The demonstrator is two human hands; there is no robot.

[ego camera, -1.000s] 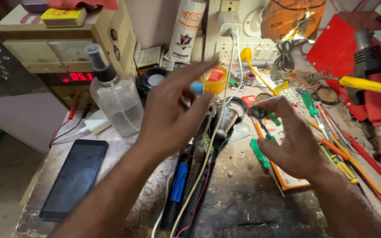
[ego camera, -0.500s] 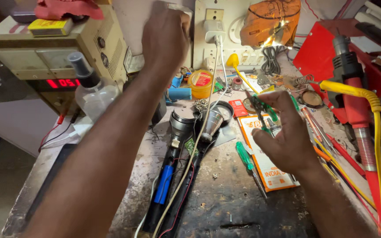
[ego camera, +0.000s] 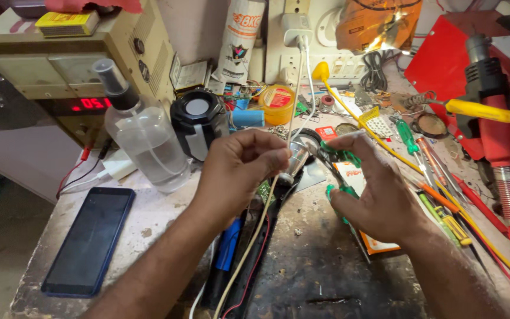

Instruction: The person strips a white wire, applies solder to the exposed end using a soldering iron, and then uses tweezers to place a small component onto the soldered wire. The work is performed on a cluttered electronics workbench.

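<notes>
Both hands meet over the bench.
The left hand (ego camera: 240, 171) came back down, pinching a thin cream wire (ego camera: 249, 248); the right hand (ego camera: 373, 189) grips green-handled pliers (ego camera: 339, 158).

Lighting is warm and fairly dim, brightest at the upper right, where glare burns on the crinkled orange plastic bag (ego camera: 379, 23). The red digital display (ego camera: 94, 103) glows. Soft shadows lie beneath both forearms. Focus is adequate; edges bend slightly.

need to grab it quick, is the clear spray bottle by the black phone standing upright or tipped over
Upright. The clear plastic spray bottle stands on its base on the workbench, its black nozzle pointing up, just behind the black phone.
</notes>
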